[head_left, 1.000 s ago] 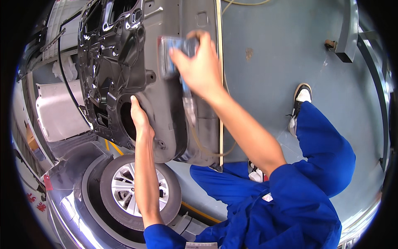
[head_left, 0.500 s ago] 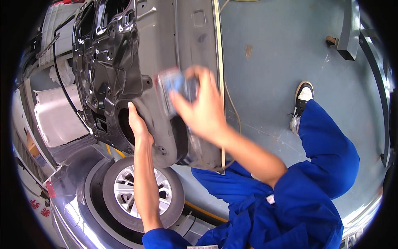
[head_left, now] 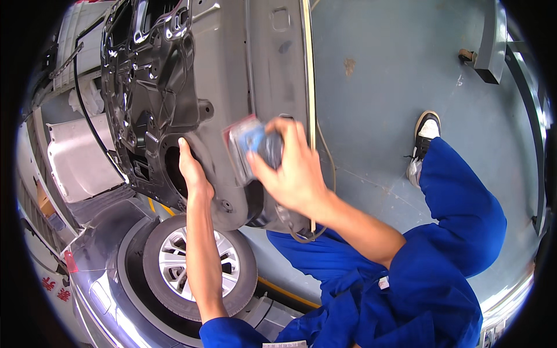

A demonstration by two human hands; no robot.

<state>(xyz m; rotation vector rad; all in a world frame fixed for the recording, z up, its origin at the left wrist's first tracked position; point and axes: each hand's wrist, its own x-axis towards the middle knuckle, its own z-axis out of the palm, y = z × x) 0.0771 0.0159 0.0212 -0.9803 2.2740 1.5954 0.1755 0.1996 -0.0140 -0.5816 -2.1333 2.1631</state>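
Observation:
A grey car door panel [head_left: 220, 64] stretches up the middle, its inner side of bare dark metal facing me. My left hand [head_left: 194, 174] grips the panel at the edge of a large round hole [head_left: 173, 168]; the thumb lies on the metal and the other fingers are hidden. In my right hand [head_left: 296, 174] is a flat block with a blue middle and a reddish edge, apparently a sanding block [head_left: 238, 142], smeared by motion. It lies against the smooth lower band of the door, thumb on one side and fingers curled over the other.
A car wheel [head_left: 238, 249] and dark car body [head_left: 110, 261] stand below left. A pale panel [head_left: 78, 159] lies at the left. Along the door's right side runs a light strip [head_left: 309, 87], with a cable [head_left: 332, 162] beside it. A metal stand [head_left: 492, 46] is at upper right.
My right hand has moved with the sanding block down the panel, toward me and slightly right. The left hand keeps its place at the hole.

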